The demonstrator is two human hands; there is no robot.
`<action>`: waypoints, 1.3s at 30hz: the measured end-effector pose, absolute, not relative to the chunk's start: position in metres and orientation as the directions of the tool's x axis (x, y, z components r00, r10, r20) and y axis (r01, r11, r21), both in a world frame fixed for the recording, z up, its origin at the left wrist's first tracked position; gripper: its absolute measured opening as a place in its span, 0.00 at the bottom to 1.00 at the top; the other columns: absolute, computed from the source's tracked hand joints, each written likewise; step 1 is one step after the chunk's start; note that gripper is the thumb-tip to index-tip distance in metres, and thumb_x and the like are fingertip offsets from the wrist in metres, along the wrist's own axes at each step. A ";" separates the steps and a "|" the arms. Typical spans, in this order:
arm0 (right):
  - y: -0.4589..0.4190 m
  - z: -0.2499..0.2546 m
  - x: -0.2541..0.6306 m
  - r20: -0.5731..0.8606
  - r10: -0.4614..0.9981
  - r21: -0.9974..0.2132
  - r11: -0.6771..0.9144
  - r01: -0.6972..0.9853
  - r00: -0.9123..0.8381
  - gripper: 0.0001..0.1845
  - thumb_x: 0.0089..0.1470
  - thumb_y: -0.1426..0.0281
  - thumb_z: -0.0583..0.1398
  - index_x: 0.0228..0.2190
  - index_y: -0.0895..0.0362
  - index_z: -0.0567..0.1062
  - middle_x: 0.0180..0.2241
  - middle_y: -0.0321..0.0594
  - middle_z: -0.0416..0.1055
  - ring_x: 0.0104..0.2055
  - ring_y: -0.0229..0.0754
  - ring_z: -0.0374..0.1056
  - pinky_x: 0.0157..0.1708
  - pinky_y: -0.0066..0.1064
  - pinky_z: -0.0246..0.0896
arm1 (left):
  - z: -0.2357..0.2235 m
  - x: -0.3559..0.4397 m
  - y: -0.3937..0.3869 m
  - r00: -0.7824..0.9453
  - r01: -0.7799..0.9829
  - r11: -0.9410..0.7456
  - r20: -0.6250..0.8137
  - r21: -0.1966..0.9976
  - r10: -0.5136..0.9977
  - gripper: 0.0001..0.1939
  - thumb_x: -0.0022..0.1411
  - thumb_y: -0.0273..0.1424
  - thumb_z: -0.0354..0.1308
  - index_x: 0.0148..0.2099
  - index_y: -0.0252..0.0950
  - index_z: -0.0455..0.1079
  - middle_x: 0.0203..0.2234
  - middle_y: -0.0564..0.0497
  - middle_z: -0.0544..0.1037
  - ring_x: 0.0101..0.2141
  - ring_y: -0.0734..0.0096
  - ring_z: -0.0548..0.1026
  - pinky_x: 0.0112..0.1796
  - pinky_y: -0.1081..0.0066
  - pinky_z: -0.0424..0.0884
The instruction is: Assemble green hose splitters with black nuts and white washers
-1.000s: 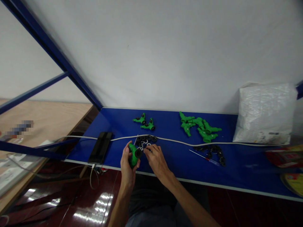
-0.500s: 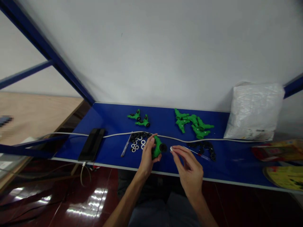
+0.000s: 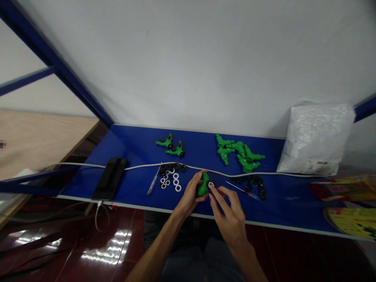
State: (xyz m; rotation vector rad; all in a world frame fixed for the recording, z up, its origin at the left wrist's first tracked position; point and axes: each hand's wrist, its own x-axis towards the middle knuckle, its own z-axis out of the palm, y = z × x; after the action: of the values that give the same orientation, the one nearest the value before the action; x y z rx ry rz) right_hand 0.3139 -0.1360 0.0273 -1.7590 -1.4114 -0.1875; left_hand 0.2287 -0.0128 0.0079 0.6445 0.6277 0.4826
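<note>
My left hand (image 3: 190, 196) is wrapped round a green plastic Y-shaped hose splitter (image 3: 202, 188), whose black collar faces right. At the mouth of that collar sits a white ring (image 3: 211, 184), with the fingertips of my right hand (image 3: 230, 213) pressed to it. Left of my hands lie several loose white rings (image 3: 176, 182) and small black round parts (image 3: 169, 168). Two green splitters with black fittings (image 3: 176, 150) rest further back. Behind and to the right is a pile of several plain green splitters (image 3: 239, 149).
A screwdriver (image 3: 153, 184) lies left of the rings, near a black phone (image 3: 109, 179) on a cable. A white cord (image 3: 141, 167) crosses the blue table (image 3: 135, 147). To the right are another screwdriver (image 3: 243, 191), small black parts (image 3: 258, 183) and a white plastic package (image 3: 319, 139).
My right hand has brought the white ring left against the splitter's black collar. My left hand and the splitter have shifted slightly right and down in view.
</note>
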 end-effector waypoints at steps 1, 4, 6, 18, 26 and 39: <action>-0.136 0.027 0.314 0.570 0.745 -0.506 -0.014 0.863 0.346 0.25 0.64 0.76 0.61 0.60 0.49 0.74 0.45 0.49 0.74 0.45 0.48 0.72 0.45 0.44 0.72 | 0.008 0.229 -0.013 0.711 -0.221 0.705 -0.383 0.674 0.589 0.34 0.60 0.52 0.63 0.60 0.34 0.68 0.26 0.57 0.68 0.16 0.85 0.61 0.15 0.83 0.45; -0.135 0.028 0.314 0.519 0.771 -0.544 -0.035 0.838 0.369 0.20 0.65 0.74 0.60 0.57 0.50 0.76 0.46 0.49 0.74 0.45 0.48 0.73 0.46 0.44 0.73 | 0.009 0.230 -0.013 0.710 -0.221 0.708 -0.387 0.671 0.588 0.34 0.59 0.52 0.64 0.59 0.34 0.67 0.26 0.58 0.67 0.16 0.85 0.60 0.15 0.83 0.45; -0.133 0.028 0.315 0.487 0.776 -0.601 -0.034 0.798 0.400 0.17 0.66 0.72 0.59 0.55 0.51 0.77 0.45 0.47 0.74 0.45 0.47 0.74 0.46 0.42 0.73 | 0.009 0.231 -0.013 0.710 -0.215 0.709 -0.391 0.671 0.585 0.35 0.59 0.53 0.64 0.59 0.34 0.67 0.25 0.58 0.67 0.16 0.85 0.59 0.15 0.83 0.45; -0.131 0.033 0.317 0.360 0.842 -0.711 -0.032 0.703 0.403 0.12 0.67 0.69 0.58 0.51 0.51 0.75 0.40 0.42 0.78 0.42 0.46 0.76 0.43 0.38 0.73 | 0.006 0.230 -0.012 0.680 -0.184 0.694 -0.419 0.696 0.601 0.34 0.58 0.54 0.64 0.59 0.37 0.69 0.27 0.56 0.70 0.19 0.82 0.64 0.15 0.83 0.49; -0.143 0.029 0.299 0.004 0.753 -0.985 -0.110 0.132 0.658 0.18 0.66 0.61 0.61 0.55 0.51 0.69 0.41 0.41 0.80 0.39 0.45 0.79 0.40 0.36 0.76 | -0.001 0.230 -0.015 0.677 -0.202 0.667 -0.389 0.717 0.625 0.34 0.62 0.52 0.62 0.62 0.39 0.68 0.31 0.53 0.73 0.24 0.77 0.69 0.18 0.81 0.57; -0.130 0.035 0.308 0.137 0.668 -0.950 -0.121 0.288 0.732 0.09 0.64 0.62 0.62 0.40 0.54 0.77 0.32 0.39 0.80 0.30 0.42 0.78 0.33 0.32 0.76 | -0.007 0.230 -0.019 0.693 -0.215 0.617 -0.327 0.757 0.643 0.35 0.64 0.50 0.61 0.66 0.38 0.63 0.30 0.54 0.73 0.21 0.76 0.70 0.18 0.79 0.59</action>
State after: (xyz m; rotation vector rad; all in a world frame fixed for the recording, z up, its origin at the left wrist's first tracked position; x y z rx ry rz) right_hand 0.3083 -0.1303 0.0349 -1.7098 -0.7662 0.3855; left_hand 0.2301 -0.0186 -0.0068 0.7529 0.6316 0.5328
